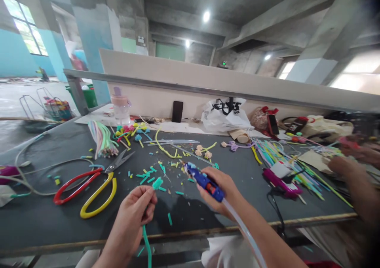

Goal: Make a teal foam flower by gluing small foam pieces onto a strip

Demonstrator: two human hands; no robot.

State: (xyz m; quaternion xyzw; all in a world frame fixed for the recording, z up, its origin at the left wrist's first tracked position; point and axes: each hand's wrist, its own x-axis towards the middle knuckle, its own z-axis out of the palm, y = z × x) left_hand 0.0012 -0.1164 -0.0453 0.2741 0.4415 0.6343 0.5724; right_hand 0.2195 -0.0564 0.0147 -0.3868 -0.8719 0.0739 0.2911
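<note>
My left hand (138,204) pinches a teal fuzzy stem (146,242), whose lower end hangs past the table edge. At the stem's top, just above my fingertips, sits a small teal tuft (157,183). My right hand (221,191) is wrapped round a blue hot glue gun (204,182), its nozzle pointing up and left, apart from the tuft. A clear glue stick (243,229) trails from the gun's back toward me. Short cut teal pieces (145,177) and yellow bits lie scattered before my hands. Open scissors (111,169) with red and yellow handles rest to the left.
A bundle of pastel stems (102,139) lies at the back left, near a bottle (120,107). A phone (177,111) leans on the back panel beside a white bag (225,113). At right are a magenta device (282,183) and a co-worker's blurred hands (347,165).
</note>
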